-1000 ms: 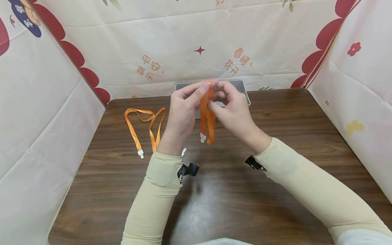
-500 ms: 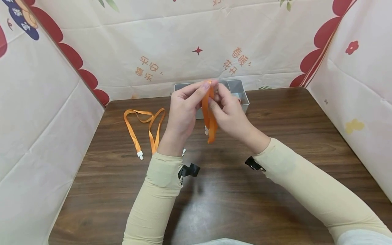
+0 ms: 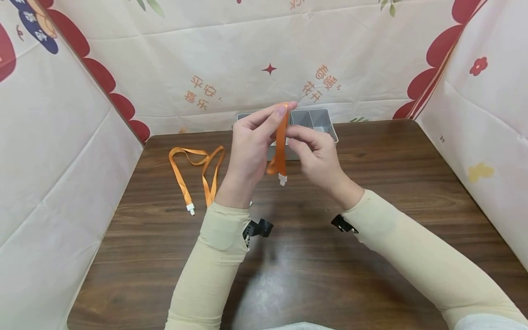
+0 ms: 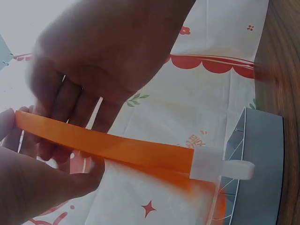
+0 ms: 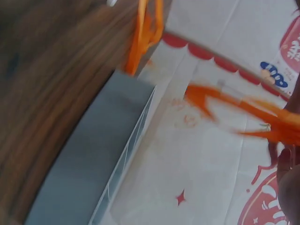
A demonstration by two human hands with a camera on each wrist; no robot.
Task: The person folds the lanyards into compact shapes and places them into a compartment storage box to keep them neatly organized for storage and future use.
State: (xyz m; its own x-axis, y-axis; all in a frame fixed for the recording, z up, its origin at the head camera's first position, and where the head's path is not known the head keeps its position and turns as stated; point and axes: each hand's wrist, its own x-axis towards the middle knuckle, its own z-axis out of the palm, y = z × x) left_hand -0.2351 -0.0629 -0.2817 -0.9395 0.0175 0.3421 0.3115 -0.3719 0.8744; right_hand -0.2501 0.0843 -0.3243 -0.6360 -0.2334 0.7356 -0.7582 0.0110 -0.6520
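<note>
An orange lanyard (image 3: 280, 146) hangs from my left hand (image 3: 251, 142), which pinches its folded top between thumb and fingers. Its white clip (image 4: 222, 164) dangles at the lower end, and a blurred second fold hangs behind the front strap. Close by on the right, my right hand (image 3: 319, 151) has its fingertips at the strap's edge. The left wrist view has the right hand's fingers (image 4: 70, 98) loosely bent behind the strap. I see no strap between its thumb and forefinger.
Another orange lanyard (image 3: 176, 169) lies loosely looped on the brown table (image 3: 371, 256), left of my left hand and partly hidden by the wrist. A grey divided box (image 3: 332, 133) stands behind the hands. Printed cloth walls (image 3: 247, 46) rise around the back and sides.
The right fingers have come away from the strap they pinched and sit slightly lower. The hanging lanyard has turned, its white clip now in front. The left hand keeps its pinch.
</note>
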